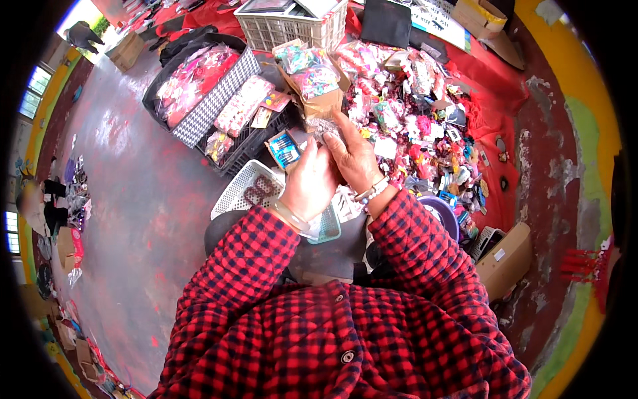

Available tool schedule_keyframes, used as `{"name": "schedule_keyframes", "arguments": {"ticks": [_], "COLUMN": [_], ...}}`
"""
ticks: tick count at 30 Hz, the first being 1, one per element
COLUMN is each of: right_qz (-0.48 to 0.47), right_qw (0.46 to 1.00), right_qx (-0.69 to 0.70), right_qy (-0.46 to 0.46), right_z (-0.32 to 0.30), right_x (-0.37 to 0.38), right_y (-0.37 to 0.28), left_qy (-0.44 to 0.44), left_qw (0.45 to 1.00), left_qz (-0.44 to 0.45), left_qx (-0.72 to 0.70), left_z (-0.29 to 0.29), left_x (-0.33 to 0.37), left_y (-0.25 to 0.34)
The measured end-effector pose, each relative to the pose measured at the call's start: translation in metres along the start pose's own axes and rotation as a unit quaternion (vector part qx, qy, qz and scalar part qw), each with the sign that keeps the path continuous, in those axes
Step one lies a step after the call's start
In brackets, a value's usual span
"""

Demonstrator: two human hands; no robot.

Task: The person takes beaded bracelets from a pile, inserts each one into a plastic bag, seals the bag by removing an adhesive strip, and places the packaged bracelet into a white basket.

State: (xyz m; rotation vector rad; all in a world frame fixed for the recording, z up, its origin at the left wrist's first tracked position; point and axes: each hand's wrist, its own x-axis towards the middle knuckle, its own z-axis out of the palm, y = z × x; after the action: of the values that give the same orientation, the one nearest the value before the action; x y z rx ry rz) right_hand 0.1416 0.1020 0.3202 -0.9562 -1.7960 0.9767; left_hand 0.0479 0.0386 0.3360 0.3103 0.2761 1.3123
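In front of my chest my left hand (310,185) and my right hand (357,158) are together, thumbs upward and fingers curled in. A small crinkled clear plastic bag (321,126) shows at their fingertips, pinched between them; its contents are too small to make out. Just below my left hand stands a white perforated basket (229,193) with several dark reddish-brown items (261,191) in it. Partly under my wrists is a pale blue-green basket (330,228). A small open box of blue packets (284,149) sits beyond my left hand.
Beyond my hands is a cardboard box (327,103) of bagged goods. At its left are a black crate (234,158) and a houndstooth-patterned bin (219,100). A large heap of colourful packaged accessories (425,126) covers red cloth on the right. A purple tub (449,216) is near my right forearm.
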Motion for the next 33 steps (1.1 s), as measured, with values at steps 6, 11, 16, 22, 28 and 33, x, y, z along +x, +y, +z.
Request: {"name": "schedule_keyframes", "arguments": {"ticks": [6, 11, 16, 22, 28, 33], "right_qz": [0.17, 0.258, 0.262, 0.306, 0.338, 0.113], "right_qw": [0.955, 0.893, 0.837, 0.756, 0.747, 0.822], "right_qx": [0.236, 0.367, 0.481, 0.575, 0.567, 0.551], "right_qy": [-0.062, 0.042, -0.009, -0.071, 0.082, 0.088], "right_z": [0.007, -0.009, -0.025, -0.008, -0.03, -0.04], "right_x": [-0.003, 0.002, 0.008, 0.003, 0.019, 0.019], "right_y": [0.029, 0.023, -0.008, 0.001, 0.006, -0.023], "left_qy": [0.036, 0.143, 0.198, 0.139, 0.09, 0.082], "left_qw": [0.996, 0.959, 0.954, 0.986, 0.974, 0.987], "left_qz": [0.003, 0.139, 0.202, 0.084, 0.205, 0.138], "left_qx": [0.08, 0.204, 0.103, 0.024, 0.042, -0.027], "left_z": [-0.018, -0.007, -0.052, -0.024, -0.039, -0.023], "left_x": [0.005, 0.005, 0.01, 0.01, 0.014, 0.004], "left_y": [0.01, 0.029, 0.03, 0.008, 0.028, 0.036]}}
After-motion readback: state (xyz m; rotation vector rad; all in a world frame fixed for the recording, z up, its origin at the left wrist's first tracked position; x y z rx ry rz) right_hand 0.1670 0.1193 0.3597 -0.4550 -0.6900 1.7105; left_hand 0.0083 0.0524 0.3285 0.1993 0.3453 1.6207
